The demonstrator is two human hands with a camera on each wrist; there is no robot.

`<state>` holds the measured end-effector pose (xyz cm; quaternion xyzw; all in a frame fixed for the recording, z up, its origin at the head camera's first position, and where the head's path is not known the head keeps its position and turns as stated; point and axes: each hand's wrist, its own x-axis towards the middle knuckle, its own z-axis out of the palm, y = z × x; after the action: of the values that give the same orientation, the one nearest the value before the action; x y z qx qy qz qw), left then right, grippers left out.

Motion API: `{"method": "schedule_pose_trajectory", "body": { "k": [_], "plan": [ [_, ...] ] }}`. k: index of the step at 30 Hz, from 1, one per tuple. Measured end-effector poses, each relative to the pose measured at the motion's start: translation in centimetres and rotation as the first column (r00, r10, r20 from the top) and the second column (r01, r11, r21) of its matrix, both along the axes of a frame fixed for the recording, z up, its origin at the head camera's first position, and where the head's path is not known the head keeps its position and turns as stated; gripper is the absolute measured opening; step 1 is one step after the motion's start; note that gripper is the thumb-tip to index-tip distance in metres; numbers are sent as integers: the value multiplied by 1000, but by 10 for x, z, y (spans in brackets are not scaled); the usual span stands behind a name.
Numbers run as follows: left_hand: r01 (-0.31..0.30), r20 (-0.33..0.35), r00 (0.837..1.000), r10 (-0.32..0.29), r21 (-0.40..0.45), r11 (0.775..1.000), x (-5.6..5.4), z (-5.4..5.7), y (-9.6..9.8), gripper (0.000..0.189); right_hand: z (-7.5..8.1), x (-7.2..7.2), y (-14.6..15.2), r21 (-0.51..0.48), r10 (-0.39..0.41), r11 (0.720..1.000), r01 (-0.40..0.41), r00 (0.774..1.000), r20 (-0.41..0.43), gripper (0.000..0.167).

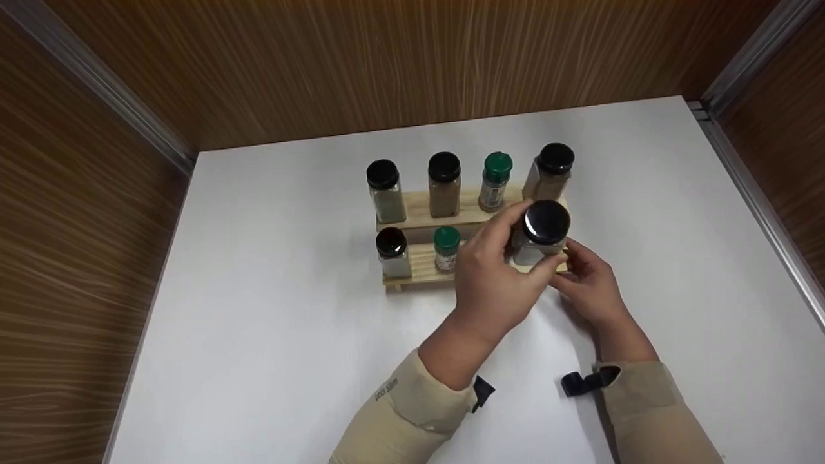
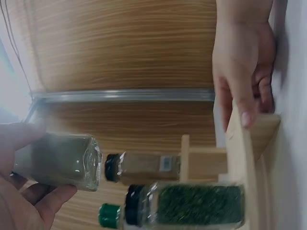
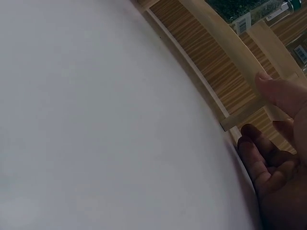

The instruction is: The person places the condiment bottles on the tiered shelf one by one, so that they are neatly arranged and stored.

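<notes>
My left hand (image 1: 493,277) holds a glass spice jar (image 1: 544,229) with a black lid between thumb and fingers, over the right end of the wooden spice rack (image 1: 422,209). In the left wrist view the raised jar (image 2: 60,160) is tilted, its clear base off the rack. My right hand (image 1: 593,283) grips the rack's lower right front corner. Its thumb lies on the front edge and its other fingers curl below, as the right wrist view shows. A black-lidded jar of green herbs (image 2: 199,203) stands on the lower step, hidden behind my left hand in the head view.
On the upper step stand a green-filled jar (image 1: 387,193), a brown-filled jar (image 1: 445,187), a green-lidded jar (image 1: 495,183) and another brown-filled jar (image 1: 548,174). A pale-filled jar (image 1: 393,254) and a small green-lidded jar (image 1: 446,248) stand at the lower left. Wood-grain panels (image 1: 419,64) surround the white table (image 1: 258,335).
</notes>
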<state>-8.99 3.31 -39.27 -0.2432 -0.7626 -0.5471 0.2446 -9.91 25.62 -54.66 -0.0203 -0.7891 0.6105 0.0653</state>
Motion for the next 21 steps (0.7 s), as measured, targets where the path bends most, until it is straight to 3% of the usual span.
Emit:
{"method": "schedule_pose_trajectory", "body": {
  "k": [5,11,21],
  "plan": [
    [-23,36,999,25,-56,998,3,-14,17,64,0,0,0,-13,-20,1000,20,999,-24,59],
    [-21,60,998,28,-123,992,5,-36,37,64,2,3,0,55,-60,997,58,998,37,59],
    [-98,72,992,106,-100,990,9,-59,57,67,5,4,-1,115,-104,989,96,992,67,61]
  ]
}}
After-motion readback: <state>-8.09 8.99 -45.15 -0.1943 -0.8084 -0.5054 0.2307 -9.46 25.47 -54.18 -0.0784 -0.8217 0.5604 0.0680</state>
